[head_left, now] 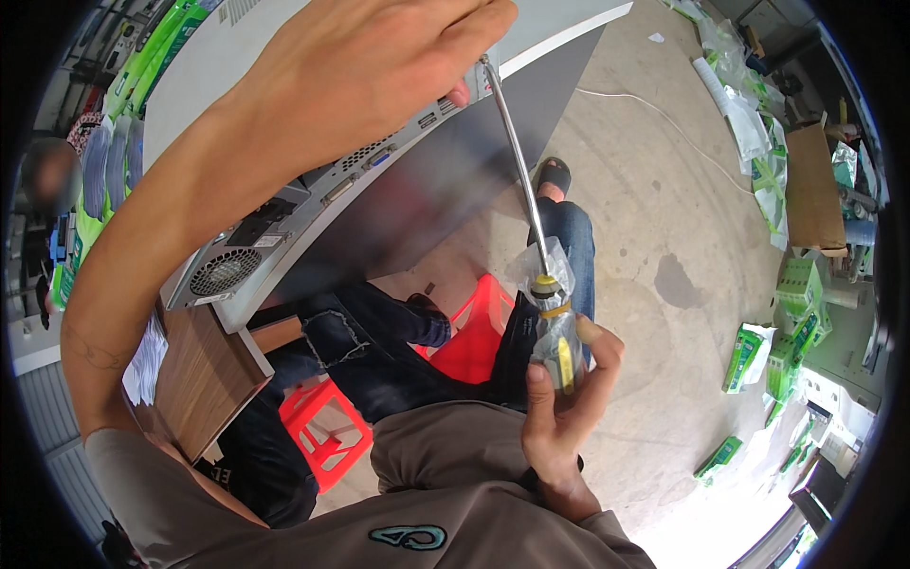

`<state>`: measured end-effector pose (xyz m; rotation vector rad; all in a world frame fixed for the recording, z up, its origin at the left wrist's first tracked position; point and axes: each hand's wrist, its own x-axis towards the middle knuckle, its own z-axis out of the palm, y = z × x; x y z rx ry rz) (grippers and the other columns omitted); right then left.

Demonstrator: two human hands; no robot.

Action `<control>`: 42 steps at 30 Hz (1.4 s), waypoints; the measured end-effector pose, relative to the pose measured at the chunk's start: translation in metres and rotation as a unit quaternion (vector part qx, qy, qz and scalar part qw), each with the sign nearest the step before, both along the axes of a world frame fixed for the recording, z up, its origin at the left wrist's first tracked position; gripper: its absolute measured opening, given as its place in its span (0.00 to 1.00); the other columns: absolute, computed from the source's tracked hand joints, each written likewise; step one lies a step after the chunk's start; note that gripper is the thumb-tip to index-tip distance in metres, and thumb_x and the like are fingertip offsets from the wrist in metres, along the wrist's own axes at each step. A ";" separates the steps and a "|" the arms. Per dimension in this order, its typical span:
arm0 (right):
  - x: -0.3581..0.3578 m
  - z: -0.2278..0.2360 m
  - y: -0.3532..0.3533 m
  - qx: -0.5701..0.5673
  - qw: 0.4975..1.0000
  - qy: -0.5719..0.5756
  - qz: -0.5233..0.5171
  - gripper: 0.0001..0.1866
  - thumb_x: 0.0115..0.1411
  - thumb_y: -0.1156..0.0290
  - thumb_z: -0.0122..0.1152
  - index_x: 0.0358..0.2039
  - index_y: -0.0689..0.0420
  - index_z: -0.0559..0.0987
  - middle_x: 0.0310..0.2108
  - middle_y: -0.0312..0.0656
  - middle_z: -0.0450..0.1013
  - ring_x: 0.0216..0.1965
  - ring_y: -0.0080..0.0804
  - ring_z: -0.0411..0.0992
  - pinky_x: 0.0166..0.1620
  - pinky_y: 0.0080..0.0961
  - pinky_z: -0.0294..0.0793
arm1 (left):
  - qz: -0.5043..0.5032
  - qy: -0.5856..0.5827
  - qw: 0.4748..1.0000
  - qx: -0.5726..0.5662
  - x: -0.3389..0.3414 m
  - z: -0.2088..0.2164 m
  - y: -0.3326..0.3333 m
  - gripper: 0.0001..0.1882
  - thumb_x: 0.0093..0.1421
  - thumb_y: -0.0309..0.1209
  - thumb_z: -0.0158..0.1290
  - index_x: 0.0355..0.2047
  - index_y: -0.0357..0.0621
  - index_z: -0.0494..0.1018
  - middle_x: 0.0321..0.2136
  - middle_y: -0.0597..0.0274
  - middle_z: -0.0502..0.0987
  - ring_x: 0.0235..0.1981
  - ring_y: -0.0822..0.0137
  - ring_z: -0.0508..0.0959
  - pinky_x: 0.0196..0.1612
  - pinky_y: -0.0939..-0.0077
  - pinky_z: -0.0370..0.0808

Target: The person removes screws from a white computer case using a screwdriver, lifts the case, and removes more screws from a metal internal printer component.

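Observation:
My right hand point(569, 408) holds a screwdriver point(523, 180) by its clear and yellow handle, with the thumb and fingers around it. Clear plastic wrapping hangs about the handle. The long metal shaft slants up to the back of a grey computer case point(332, 175), which lies on the table. My left hand point(408, 57) reaches over the case, its fingers curled and closed beside the shaft's tip. What they pinch there, if anything, is hidden. The case's rear ports and round fan grille point(226, 272) face me.
Under the case is a table with a white edge point(569, 36). A wooden drawer unit point(204, 379) with papers stands at the left. Red plastic stools point(327, 431) are by my legs. Green packages point(749, 356) and a cardboard box point(815, 190) lie along the right.

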<state>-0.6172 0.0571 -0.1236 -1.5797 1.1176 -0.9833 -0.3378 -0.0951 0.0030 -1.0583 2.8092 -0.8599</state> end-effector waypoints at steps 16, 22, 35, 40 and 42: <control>-0.017 0.038 -0.009 0.027 0.996 0.005 -0.087 0.25 0.62 0.66 0.64 0.53 0.69 0.69 0.40 0.52 0.67 0.37 0.32 0.66 0.41 0.27 0.68 | -0.068 0.018 0.990 -0.124 0.013 -0.024 -0.005 0.28 0.55 0.37 0.58 0.49 0.24 0.72 0.46 0.39 0.77 0.49 0.51 0.79 0.47 0.65 0.75; -0.017 0.041 -0.023 0.329 0.880 -0.342 -0.033 0.26 0.71 0.60 0.51 0.57 0.71 0.63 0.31 0.49 0.69 0.13 0.21 0.63 0.13 0.16 0.64 | -0.032 0.026 0.996 -0.085 0.009 -0.019 0.004 0.27 0.56 0.37 0.57 0.50 0.26 0.72 0.47 0.40 0.77 0.51 0.52 0.78 0.49 0.65 0.74; -0.012 0.023 -0.031 0.375 0.841 -0.389 -0.029 0.25 0.58 0.80 0.68 0.52 0.62 0.66 0.31 0.45 0.74 0.19 0.19 0.68 0.16 0.16 0.63 | -0.071 -0.009 0.986 -0.152 0.019 -0.028 -0.007 0.26 0.57 0.36 0.56 0.50 0.27 0.73 0.48 0.43 0.77 0.51 0.54 0.78 0.50 0.66 0.73; 0.004 0.017 -0.023 0.284 0.931 -0.222 -0.055 0.16 0.65 0.71 0.63 0.46 0.69 0.74 0.34 0.48 0.78 0.22 0.26 0.73 0.20 0.19 0.68 | -0.006 0.025 0.999 -0.043 0.003 -0.011 0.009 0.27 0.56 0.36 0.56 0.49 0.25 0.73 0.46 0.40 0.77 0.49 0.52 0.79 0.47 0.66 0.75; 0.010 0.013 -0.021 0.351 0.889 -0.294 -0.011 0.22 0.69 0.59 0.57 0.47 0.69 0.74 0.33 0.48 0.78 0.22 0.26 0.73 0.20 0.18 0.67 | 0.045 0.020 0.999 0.020 -0.007 0.005 0.015 0.27 0.55 0.36 0.57 0.49 0.24 0.72 0.46 0.39 0.78 0.49 0.52 0.79 0.47 0.66 0.75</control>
